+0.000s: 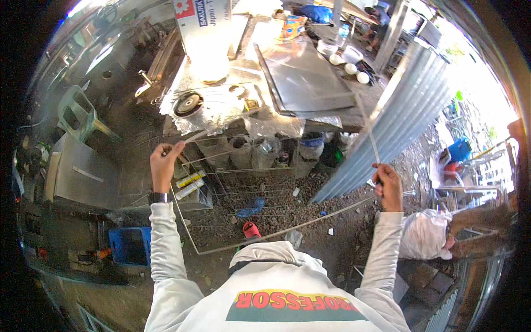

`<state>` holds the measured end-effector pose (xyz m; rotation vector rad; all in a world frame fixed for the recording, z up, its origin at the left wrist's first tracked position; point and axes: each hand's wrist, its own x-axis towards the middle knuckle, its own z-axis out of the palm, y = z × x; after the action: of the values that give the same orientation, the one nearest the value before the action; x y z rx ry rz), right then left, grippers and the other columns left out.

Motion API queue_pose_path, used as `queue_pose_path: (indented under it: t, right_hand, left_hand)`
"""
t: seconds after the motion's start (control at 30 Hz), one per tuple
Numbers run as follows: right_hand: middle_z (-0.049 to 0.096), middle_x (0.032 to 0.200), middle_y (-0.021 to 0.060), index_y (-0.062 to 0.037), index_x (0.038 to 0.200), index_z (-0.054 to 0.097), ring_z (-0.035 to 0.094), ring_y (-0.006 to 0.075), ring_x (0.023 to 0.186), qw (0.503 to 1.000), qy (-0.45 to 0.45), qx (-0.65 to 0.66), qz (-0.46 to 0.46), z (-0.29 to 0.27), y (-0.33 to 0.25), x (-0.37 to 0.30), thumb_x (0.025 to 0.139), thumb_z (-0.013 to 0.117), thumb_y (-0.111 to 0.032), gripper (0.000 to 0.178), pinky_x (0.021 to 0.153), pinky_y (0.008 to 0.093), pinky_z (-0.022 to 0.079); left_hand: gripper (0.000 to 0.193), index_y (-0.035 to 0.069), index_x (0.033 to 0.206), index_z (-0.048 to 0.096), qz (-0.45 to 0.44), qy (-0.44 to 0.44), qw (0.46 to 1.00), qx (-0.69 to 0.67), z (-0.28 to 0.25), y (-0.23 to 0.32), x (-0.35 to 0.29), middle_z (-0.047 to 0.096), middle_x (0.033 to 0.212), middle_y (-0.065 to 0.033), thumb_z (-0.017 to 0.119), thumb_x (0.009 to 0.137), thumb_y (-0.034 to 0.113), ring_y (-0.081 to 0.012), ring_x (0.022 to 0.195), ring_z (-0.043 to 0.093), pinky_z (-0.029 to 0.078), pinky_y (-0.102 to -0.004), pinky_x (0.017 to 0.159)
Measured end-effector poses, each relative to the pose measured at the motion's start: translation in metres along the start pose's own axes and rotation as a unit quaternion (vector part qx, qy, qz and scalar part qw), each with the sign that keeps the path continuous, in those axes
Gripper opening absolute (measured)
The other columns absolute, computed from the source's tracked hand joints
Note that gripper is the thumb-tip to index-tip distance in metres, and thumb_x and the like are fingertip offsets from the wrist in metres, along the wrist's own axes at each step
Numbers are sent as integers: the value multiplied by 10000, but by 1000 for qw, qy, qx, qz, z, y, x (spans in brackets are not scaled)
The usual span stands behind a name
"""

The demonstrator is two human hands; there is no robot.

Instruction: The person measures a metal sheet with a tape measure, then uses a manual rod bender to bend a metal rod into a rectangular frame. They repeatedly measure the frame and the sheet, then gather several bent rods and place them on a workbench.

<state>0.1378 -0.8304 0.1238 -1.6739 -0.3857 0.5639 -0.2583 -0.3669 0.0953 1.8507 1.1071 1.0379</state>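
Note:
My left hand [164,167] is raised in front of the worktable's left side, thumb and fingers pinched on the end of a thin, pale strip. My right hand [389,185] is closed round a second-looking thin pale strip [369,133], which slants up toward the table's right edge. A long, slim bent rod [287,228] runs from below my left hand to a corner near my chest, then across to beside my right hand. Whether the strips and the rod are one piece, I cannot tell.
The cluttered worktable [326,117] ahead carries metal sheets [310,74] and a round dark disc [188,103]. Corrugated sheets [387,119] lean at its right. A green plastic chair [80,113] and blue crate [129,245] stand left; a white sack [425,235] lies right.

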Motion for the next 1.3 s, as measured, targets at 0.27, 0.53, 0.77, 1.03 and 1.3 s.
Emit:
queue_pose_path:
  t: [0.27, 0.53, 0.77, 1.03, 1.3]
  right_hand:
    - [643, 678, 22, -43, 1004, 710, 394, 19, 450, 996, -7, -87, -10, 98, 37, 129, 986, 573, -226, 229, 416, 208, 288]
    - [556, 631, -29, -43, 880, 715, 438, 38, 558, 985, -64, -131, -88, 114, 40, 246, 974, 608, -297, 291, 503, 220, 318]
    - [459, 558, -45, -36, 766, 685, 397, 51, 533, 947, -145, -185, -219, 147, 14, 293, 978, 608, -268, 323, 493, 262, 295]
    - [464, 546, -51, -47, 739, 677, 379, 33, 505, 970, -125, -110, -178, 144, -1, 340, 966, 634, -315, 355, 475, 235, 252]
    - [484, 548, -53, -61, 719, 663, 385, 24, 464, 978, -121, -78, -153, 155, -12, 318, 966, 629, -345, 378, 429, 202, 238]
  left_hand:
    - [156, 73, 1017, 640, -301, -5, 913, -274, -32, -83, -7, 554, 788, 33, 656, 952, 213, -31, 557, 440, 356, -201, 476]
    - [246, 6, 1008, 646, -279, 41, 934, -218, 14, -45, -45, 521, 752, 32, 603, 988, 247, -46, 612, 444, 389, -226, 549]
    - [261, 23, 924, 666, -318, 89, 941, -73, 62, 20, -63, 442, 660, 77, 604, 983, 270, -13, 537, 372, 297, -197, 471]
    - [266, 29, 950, 654, -282, 252, 900, -215, 38, 17, -98, 461, 687, 74, 660, 963, 295, -10, 533, 378, 292, -187, 460]
    - [241, 41, 988, 641, -220, 256, 909, -242, 5, 13, -87, 521, 703, 37, 668, 956, 279, -32, 554, 446, 381, -220, 490]
